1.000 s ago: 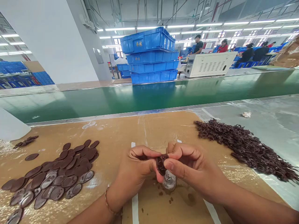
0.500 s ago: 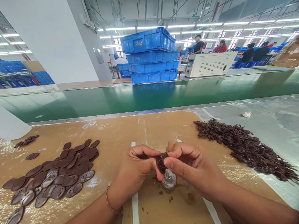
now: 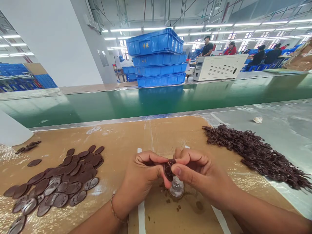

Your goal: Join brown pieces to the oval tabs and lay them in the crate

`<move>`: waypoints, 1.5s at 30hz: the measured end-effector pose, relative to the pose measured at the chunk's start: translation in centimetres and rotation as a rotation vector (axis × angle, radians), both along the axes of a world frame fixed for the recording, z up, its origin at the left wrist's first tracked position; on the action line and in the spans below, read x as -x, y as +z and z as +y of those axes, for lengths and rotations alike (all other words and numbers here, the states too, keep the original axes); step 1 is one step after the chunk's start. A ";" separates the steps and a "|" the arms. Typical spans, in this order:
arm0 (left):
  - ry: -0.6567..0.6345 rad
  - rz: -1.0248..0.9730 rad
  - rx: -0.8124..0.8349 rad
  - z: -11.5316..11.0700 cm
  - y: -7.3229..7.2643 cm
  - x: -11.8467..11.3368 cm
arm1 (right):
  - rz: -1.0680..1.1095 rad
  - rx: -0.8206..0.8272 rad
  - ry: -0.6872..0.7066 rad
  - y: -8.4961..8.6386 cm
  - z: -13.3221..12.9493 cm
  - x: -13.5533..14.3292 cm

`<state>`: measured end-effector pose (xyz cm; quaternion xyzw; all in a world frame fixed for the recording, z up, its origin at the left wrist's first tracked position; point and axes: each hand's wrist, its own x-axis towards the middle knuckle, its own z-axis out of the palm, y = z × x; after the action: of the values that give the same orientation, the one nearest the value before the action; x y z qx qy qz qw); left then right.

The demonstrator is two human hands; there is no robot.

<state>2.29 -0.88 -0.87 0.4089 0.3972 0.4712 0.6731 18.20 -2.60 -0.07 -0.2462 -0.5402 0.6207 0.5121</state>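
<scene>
Jointly, left hand [image 3: 143, 177] and right hand [image 3: 202, 172] pinch a brown piece [image 3: 168, 170], half-screening a clear object [image 3: 176, 189]; beyond it, blue crates [image 3: 161, 60], contents hidden.

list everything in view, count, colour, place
held oval: one, brown, centre
loose ovals: dozens, brown, left
stringy pile: one, brown, right
stringy bunch: one, brown, far left
clear object: one, colourless, below held oval
tape strips: two, white, near centre
sheet: one, brown, on table
scrap: one, whitish, right
belt: one, green, beyond table
stacked crates: four, blue, beyond belt
vented machine: one, cream, beside crates
pillar: one, white, back left
people: several, black or red tops, background
left grip: one, bare, pinching held oval
right grip: one, bare, on held oval
</scene>
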 end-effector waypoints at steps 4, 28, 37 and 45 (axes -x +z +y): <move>-0.004 -0.006 -0.002 0.0 0.0 0.0 | -0.012 -0.007 -0.013 0.1 0.0 0.1; -0.029 -0.062 -0.010 0.0 -0.2 0.0 | 0.047 -0.002 0.058 0.2 0.1 0.1; -0.032 -0.044 -0.024 0.0 -0.3 0.0 | 0.043 -0.011 0.043 0.0 0.1 0.1; -0.036 -0.068 -0.025 0.1 -0.4 0.0 | -0.002 -0.025 0.040 0.1 0.1 0.0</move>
<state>2.32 -0.82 -1.26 0.4082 0.3606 0.4775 0.6894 18.21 -2.49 0.01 -0.2295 -0.5531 0.6239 0.5022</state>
